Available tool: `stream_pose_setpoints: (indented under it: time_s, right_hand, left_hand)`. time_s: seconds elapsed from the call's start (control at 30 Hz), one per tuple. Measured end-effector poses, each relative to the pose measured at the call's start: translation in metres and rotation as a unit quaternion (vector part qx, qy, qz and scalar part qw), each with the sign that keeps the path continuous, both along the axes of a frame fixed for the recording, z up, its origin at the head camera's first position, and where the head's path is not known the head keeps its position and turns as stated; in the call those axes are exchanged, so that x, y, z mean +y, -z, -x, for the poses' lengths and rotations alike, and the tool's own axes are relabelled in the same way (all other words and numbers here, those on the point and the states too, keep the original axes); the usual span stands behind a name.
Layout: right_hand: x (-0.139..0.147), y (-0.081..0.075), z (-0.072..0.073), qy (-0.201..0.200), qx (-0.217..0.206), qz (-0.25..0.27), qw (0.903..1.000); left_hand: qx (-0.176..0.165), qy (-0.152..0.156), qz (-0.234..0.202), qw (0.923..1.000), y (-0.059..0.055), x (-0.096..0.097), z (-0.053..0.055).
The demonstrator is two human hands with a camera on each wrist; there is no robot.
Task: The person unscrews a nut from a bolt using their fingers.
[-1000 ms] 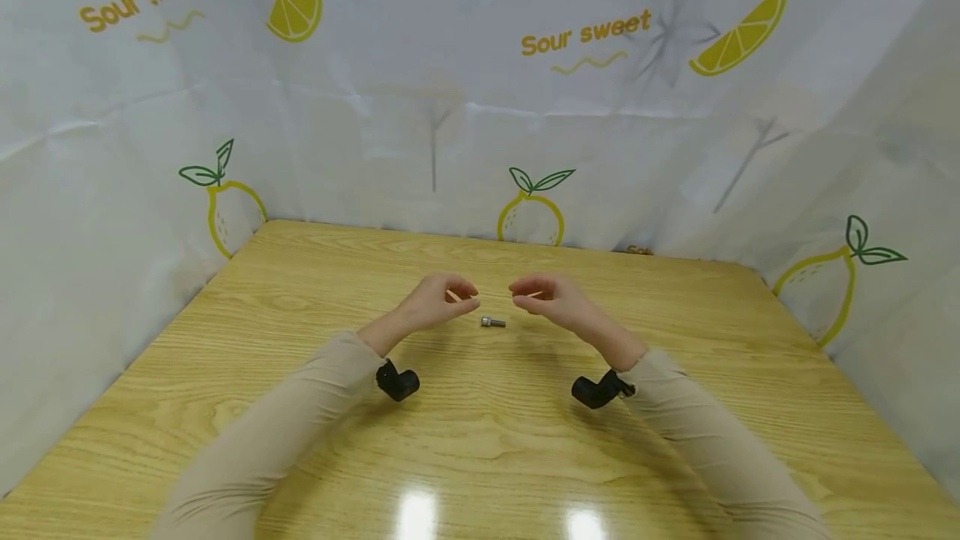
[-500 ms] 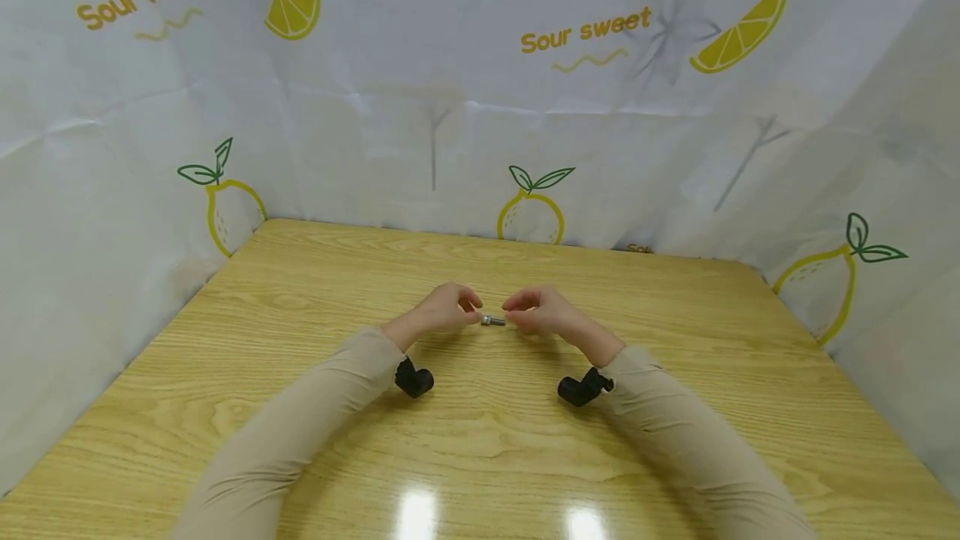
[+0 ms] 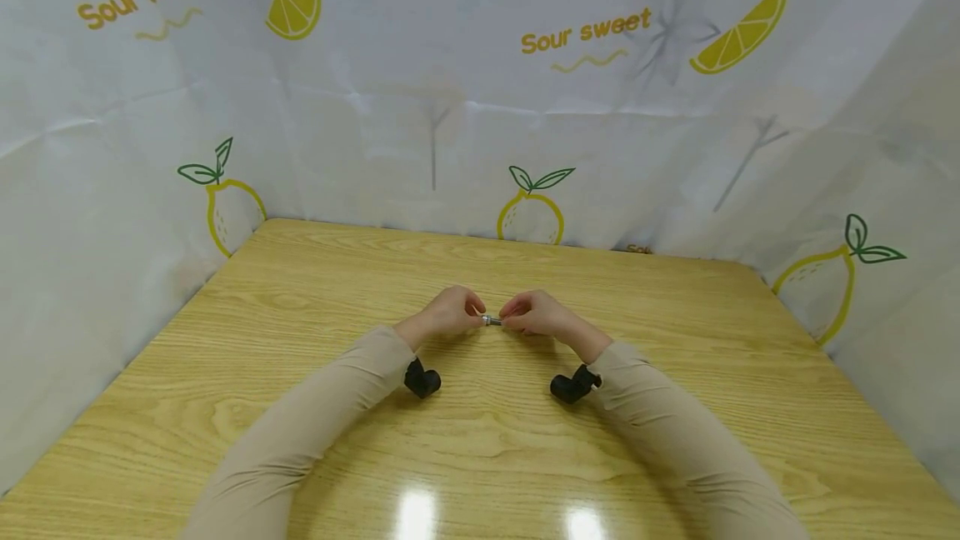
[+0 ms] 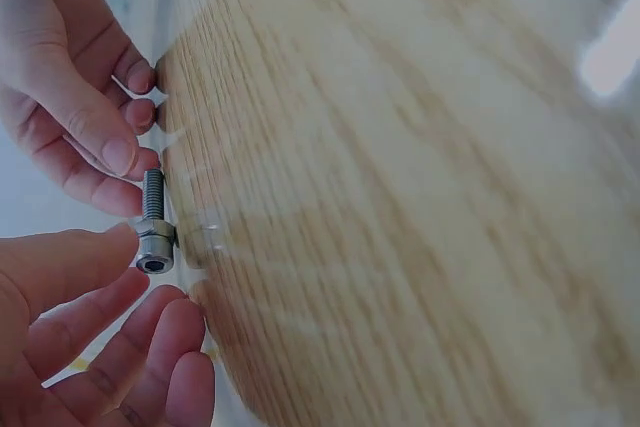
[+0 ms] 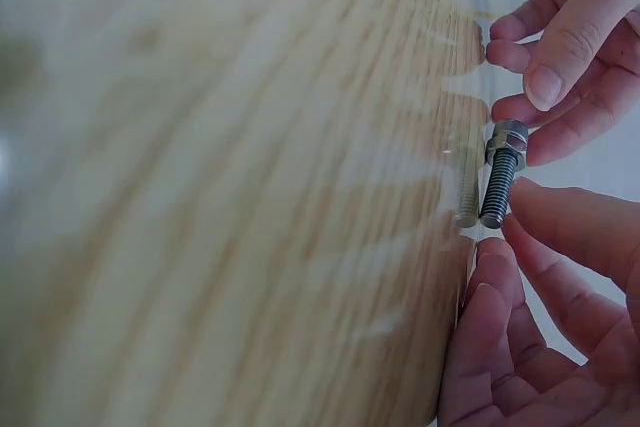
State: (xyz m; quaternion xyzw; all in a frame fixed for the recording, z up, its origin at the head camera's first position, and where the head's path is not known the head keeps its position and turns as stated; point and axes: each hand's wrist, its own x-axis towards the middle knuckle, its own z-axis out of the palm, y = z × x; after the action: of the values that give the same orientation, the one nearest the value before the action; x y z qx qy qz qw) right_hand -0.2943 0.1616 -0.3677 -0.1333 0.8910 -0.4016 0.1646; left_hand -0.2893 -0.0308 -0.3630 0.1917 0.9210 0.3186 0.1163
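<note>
A metal bolt (image 3: 492, 321) lies on its side on the wooden table, between both hands. In the left wrist view a nut (image 4: 154, 230) sits on it close to the round socket head, with bare thread beyond. My left hand (image 3: 452, 312) is at the head end, thumb and fingers apart around it; its thumb tip appears beside the nut. At the threaded end is my right hand (image 3: 542, 314), its thumb (image 5: 565, 215) and fingers loosely bent near the shank. Whether either hand touches the bolt is hard to tell.
The glossy wood-grain table (image 3: 480, 440) extends around the hands. A white curtain (image 3: 397, 132) with lemon prints hangs along its back and sides. Black wrist mounts (image 3: 422, 380) hang under both beige sleeves, just above the tabletop.
Both hands have come down and inward toward the bolt, the left moving right and the right moving left. The bolt lies in about the same spot.
</note>
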Motion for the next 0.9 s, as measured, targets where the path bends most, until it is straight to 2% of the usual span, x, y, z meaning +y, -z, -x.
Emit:
stream_pose_setpoints:
  time_s: [0.2,0.47,0.7,0.9]
  right_hand:
    - [-0.0027,0.0019,0.0017,-0.012,0.014,-0.021,0.9996]
    - [-0.0065,0.0052,0.0037,-0.014,0.012,-0.031,0.9993]
    - [-0.0083,0.0047,0.0025,-0.025,0.018,-0.046,0.9984]
    - [-0.0087,0.0037,0.0023,-0.033,0.021,-0.055,0.9977]
  left_hand:
    - [0.009,0.001,0.013,0.9999,0.0023,0.003,0.002]
    - [0.018,-0.008,0.034,0.9992,0.0026,0.0077,0.0013]
    - [0.027,-0.013,0.035,0.9989,0.004,0.0089,0.0]
    - [0.032,-0.005,0.034,0.9989,0.0031,0.0064,-0.0003]
